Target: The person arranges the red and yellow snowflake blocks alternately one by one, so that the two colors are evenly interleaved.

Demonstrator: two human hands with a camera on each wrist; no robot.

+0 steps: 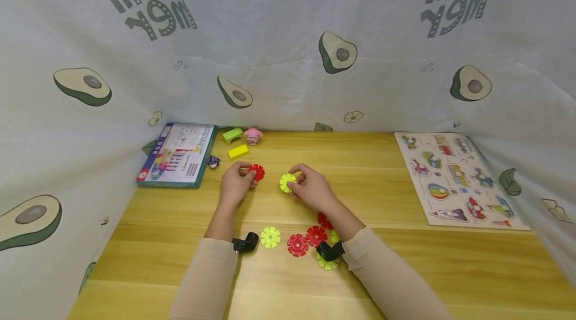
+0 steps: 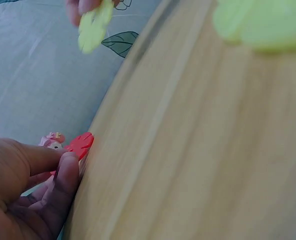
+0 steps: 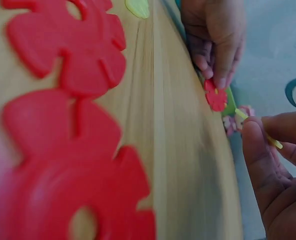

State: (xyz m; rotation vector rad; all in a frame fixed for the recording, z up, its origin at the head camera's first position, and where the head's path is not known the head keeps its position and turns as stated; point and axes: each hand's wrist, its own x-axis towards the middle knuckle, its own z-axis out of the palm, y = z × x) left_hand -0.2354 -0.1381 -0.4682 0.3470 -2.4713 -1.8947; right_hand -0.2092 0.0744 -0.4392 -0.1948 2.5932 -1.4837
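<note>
My left hand point(image 1: 236, 183) pinches a red notched plastic disc point(image 1: 257, 172) between thumb and fingers. To its right, my right hand point(image 1: 310, 187) pinches a yellow notched disc point(image 1: 287, 183) by its edge. The two held discs are apart from each other. In the right wrist view the yellow disc point(image 3: 259, 128) shows nearly edge-on. Nearer the body lie a loose yellow disc point(image 1: 270, 237) and several red discs point(image 1: 298, 245). More yellow discs point(image 1: 328, 263) are partly hidden under the right forearm and its wrist camera.
A boxed set point(image 1: 177, 155) lies at the back left. Beside it are a green arch block point(image 1: 232, 135), a yellow block point(image 1: 238, 152), a pink figure point(image 1: 253, 136) and a small dark figure point(image 1: 213, 161). A picture puzzle board point(image 1: 456, 180) lies at right. Printed cloth point(image 1: 288, 85) hangs behind the table.
</note>
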